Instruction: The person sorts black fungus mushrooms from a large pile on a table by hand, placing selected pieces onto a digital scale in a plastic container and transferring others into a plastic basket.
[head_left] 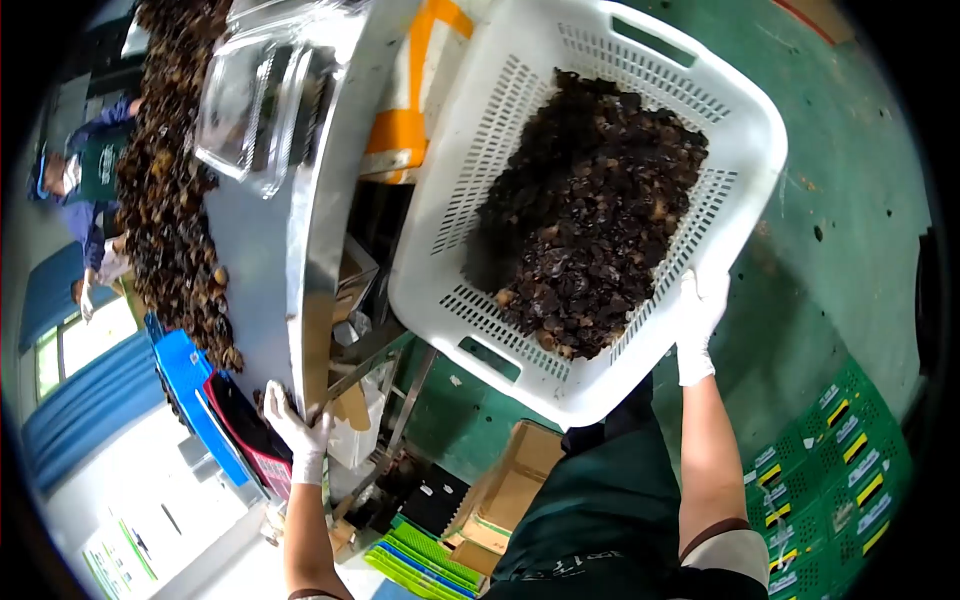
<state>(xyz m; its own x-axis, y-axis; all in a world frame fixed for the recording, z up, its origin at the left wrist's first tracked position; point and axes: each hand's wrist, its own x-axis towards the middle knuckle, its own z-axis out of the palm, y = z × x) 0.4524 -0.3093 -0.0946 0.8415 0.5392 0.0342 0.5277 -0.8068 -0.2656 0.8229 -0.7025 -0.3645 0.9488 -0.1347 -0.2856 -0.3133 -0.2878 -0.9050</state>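
A white plastic basket (745, 100) with slotted walls holds a heap of dark, wet-looking pieces (610, 210), some with paler bits; their exact kind I cannot tell. My right hand (702, 312), in a white glove, grips the basket's near right rim. At the near end of the metal-edged table (262, 235), my gloved left hand (295, 432) rests on the edge with its fingers apart. More brown and dark pieces (175, 200) lie in a long heap along the table. A clear plastic container (245, 120) stands on the table's right side.
Across the table is a person (95, 170) in a dark apron. A blue bin (200, 400) stands beyond my left hand. Below are cardboard boxes (515, 480) and green crates (425, 555). More green crates (830, 490) lie at right. A white box with orange tape (398, 130) sits beside the basket.
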